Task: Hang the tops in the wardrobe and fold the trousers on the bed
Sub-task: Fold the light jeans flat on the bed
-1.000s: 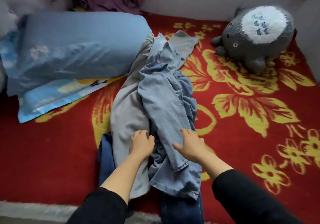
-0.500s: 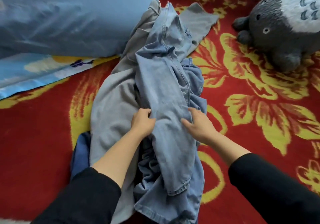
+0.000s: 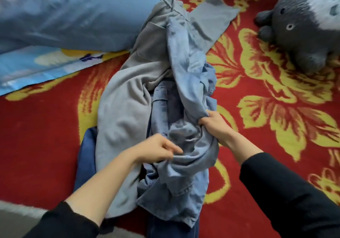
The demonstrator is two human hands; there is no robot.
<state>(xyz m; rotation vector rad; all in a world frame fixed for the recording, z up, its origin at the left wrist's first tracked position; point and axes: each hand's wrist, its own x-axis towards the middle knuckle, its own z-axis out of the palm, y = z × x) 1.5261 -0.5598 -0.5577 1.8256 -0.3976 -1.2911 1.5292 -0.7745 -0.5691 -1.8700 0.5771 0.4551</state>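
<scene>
Both hands are on the light jeans [image 3: 184,68]. Right hand [image 3: 215,125]: fist closed tight round a bunched twist of the denim, knuckles up, wrist straight, forearm coming in from the near right. Left hand [image 3: 158,150]: fingers curled, index lying along the cloth, lower fingers pinching a fold just left of the right hand's bunch; forearm bare, angled in from the near-left corner. Black sleeves [image 3: 294,191] pushed up on both arms.

Light jeans: top of the clothes pile, mid-bed, running from the near edge up to the pillow [image 3: 73,13]. Crumpled, one leg twisted into a rope between the far end and the right fist; a hem hangs loose near the bed's near edge.

Grey trousers [image 3: 125,109]: under and left of the light jeans, soft matte fabric, touching them along the whole length; one leg sticks out flat at the far end. Dark jeans [image 3: 86,156]: bottom of the pile, only showing at the near-left side and at the near edge. The left forearm covers part of the grey trousers.

Bed [image 3: 36,127]: red fuzzy cover with yellow floral print. Pillow: blue, smooth, far-left corner, touching the grey trousers. Printed blue sheet [image 3: 36,66] lies under it. Grey plush toy [image 3: 303,31]: far-right corner, well apart from the pile, furry, white belly.
</scene>
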